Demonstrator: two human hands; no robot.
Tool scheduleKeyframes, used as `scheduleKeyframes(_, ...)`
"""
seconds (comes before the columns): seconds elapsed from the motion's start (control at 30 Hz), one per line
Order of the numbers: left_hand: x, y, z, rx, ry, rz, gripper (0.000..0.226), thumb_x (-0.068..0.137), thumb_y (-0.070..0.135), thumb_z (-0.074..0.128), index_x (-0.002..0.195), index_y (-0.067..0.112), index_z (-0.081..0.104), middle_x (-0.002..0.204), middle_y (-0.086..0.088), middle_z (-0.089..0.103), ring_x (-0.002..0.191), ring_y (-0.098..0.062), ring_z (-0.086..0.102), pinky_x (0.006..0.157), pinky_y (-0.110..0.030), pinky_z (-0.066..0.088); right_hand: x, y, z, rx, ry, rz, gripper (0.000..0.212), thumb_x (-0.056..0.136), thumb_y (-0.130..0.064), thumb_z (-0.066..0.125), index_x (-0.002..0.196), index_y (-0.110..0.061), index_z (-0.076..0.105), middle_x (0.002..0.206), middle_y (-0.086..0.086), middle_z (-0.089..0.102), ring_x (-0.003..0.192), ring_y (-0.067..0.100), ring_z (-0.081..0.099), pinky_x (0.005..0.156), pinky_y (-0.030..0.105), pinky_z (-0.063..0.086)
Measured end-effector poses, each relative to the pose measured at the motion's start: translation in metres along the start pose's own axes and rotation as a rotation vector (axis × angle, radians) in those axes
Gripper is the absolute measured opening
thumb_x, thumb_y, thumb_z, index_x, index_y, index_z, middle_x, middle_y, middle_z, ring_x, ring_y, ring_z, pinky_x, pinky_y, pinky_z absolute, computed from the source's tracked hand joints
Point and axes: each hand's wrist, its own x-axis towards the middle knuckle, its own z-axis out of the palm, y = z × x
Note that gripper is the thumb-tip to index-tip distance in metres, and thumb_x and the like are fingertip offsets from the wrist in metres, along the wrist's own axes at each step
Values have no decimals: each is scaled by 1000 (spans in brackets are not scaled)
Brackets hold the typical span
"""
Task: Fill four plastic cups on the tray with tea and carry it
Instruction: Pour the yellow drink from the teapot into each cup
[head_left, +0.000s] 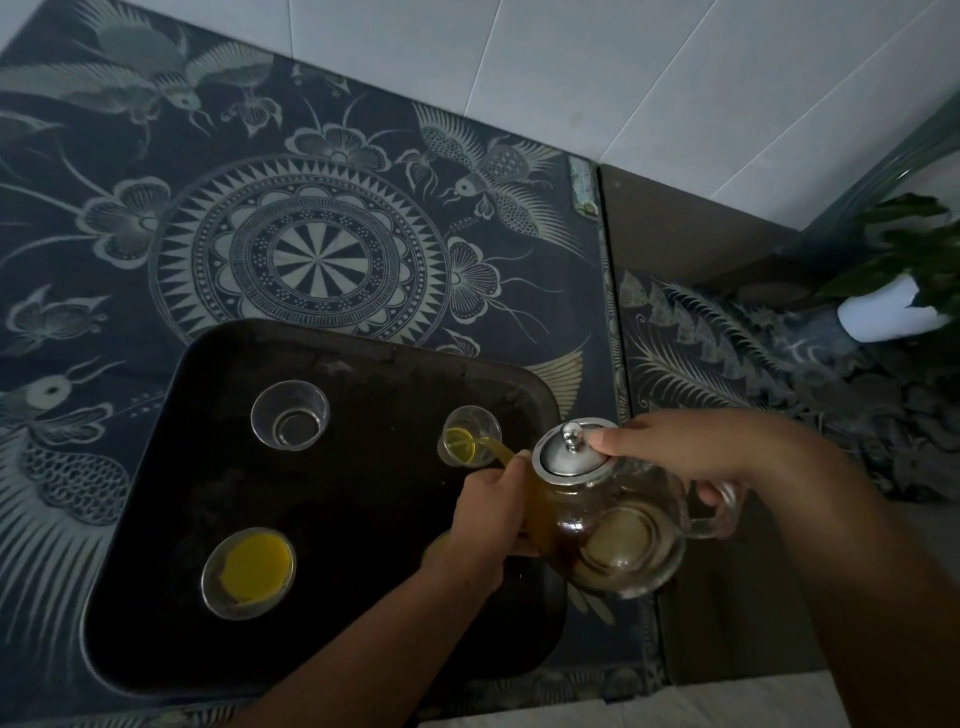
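Four clear plastic cups standing on dark tray (208, 597) atop patterned desk (311, 208); pouring in progress. Right hand (691, 457) gripping glass teapot (613, 525) by its handle, thumb pressing on steel lid (571, 452); left hand (488, 514) closing its fingers around the spout side, steadying. Amber stream arcing into far-right cup (470, 435), now filling. Near-left cup (248, 573) sitting full; far-left cup (290, 414) lying empty; fourth cup (435, 546) mostly hidden behind left hand, appearing to hold tea.

Advisable: keeping tilt shallow, holding lid down, levelling the pot before the rim is reached, since thin light cups tip easily on a smooth tray.

Materials: transparent glass, polished metal, glossy thin plastic, matte rounded-corner tray.
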Motion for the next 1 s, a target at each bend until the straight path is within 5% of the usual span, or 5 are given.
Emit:
scheduleKeyframes(0.33, 0, 2, 1, 5, 8, 8, 36, 103, 45, 51, 107, 20, 77, 100, -5, 82, 96, -24, 78, 84, -52, 65, -4, -4, -1, 22, 1, 4, 108, 40, -101, 40, 115, -27, 67, 98, 18, 78, 60, 19, 62, 52, 29, 45)
scheduleKeyframes(0.5, -2, 5, 1, -6, 10, 24, 35, 103, 42, 52, 106, 18, 77, 99, -6, 82, 93, -24, 78, 80, -50, 66, -3, -5, -6, -4, -11, -3, 131, 21, -110, 39, 119, -27, 65, 99, 21, 77, 56, 19, 62, 57, 31, 49)
scheduleKeyframes(1.0, 0, 2, 1, -1, 0, 8, 37, 101, 44, 53, 107, 15, 77, 100, -9, 82, 94, -27, 79, 81, -50, 66, -9, -9, -5, 5, 7, 23, 116, 31, -106, 44, 115, -29, 68, 100, 18, 78, 64, 21, 65, 61, 32, 51)
